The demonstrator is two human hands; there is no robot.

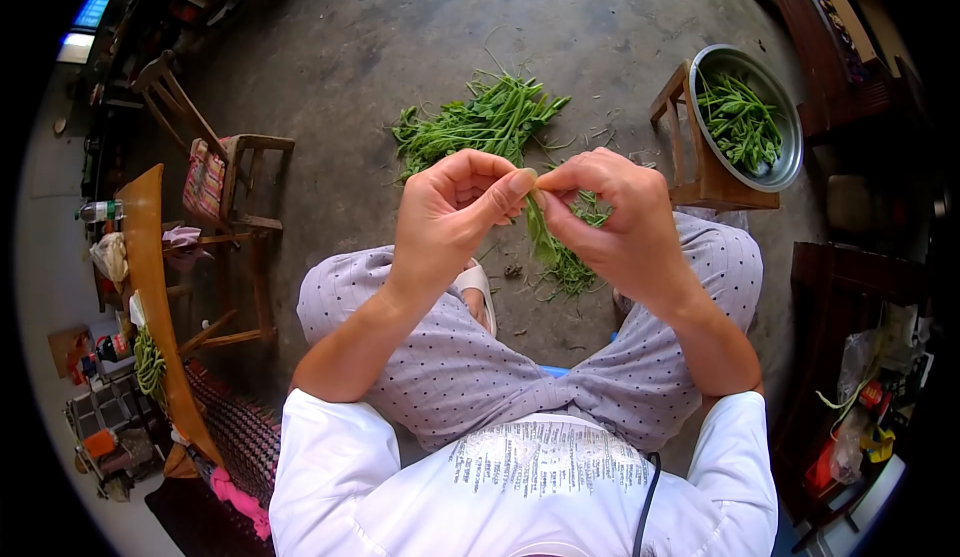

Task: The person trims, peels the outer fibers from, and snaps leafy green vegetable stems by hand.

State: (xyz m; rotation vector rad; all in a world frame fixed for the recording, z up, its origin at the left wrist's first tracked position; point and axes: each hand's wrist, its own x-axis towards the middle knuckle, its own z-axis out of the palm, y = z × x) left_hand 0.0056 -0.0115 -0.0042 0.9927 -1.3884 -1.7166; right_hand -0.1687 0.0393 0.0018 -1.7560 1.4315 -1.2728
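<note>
My left hand (450, 207) and my right hand (620, 212) meet above the floor between my knees. Both pinch the top of one leafy green stem (540, 235), thumbs against forefingers, fingertips nearly touching. Its pale green leaf hangs down below the pinch. Beyond my hands lies a large pile of leafy green stems (490, 122) on the floor. Under my right hand is a smaller heap of green scraps (570, 274), partly hidden by that hand. At the right, a metal basin (790, 162) holds more cut green stems (740, 122).
The basin rests on a wooden stool (725, 195). On the left stand a wooden chair (255, 144) and a wooden table (150, 257). Dark wooden furniture (790, 17) lines the right side. Loose stems and bits lie scattered over the concrete floor (350, 67).
</note>
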